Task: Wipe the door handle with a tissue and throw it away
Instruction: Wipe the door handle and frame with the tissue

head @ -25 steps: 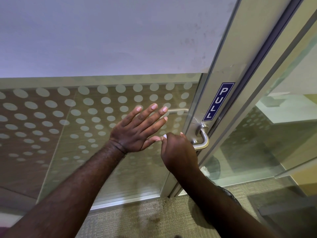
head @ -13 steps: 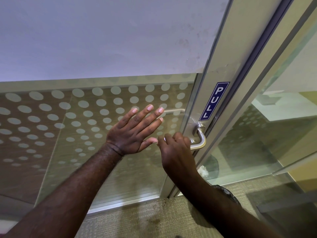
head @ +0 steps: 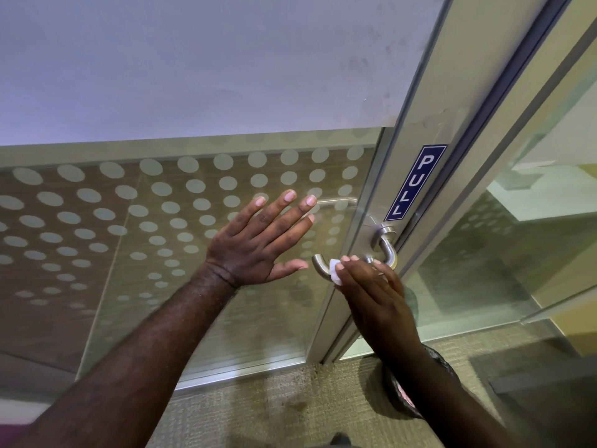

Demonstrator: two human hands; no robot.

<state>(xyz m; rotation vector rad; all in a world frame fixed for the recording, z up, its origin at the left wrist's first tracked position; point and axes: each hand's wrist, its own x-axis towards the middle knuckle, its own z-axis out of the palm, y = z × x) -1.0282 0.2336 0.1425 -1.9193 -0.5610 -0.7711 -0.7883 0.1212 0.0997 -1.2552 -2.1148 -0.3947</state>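
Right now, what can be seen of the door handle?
The door handle is a brushed, silver-looking metal lever on a round rose, fixed to the pale door frame below a blue PULL sign. Its bar runs leftward and ends in a curved-back tip. The right hand presses a white tissue over its middle.

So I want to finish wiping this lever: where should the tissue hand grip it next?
Wrap the tissue around the door handle at its bare hooked free end, coming from below with the right hand. That curved tip sticks out left of the fingers, uncovered.
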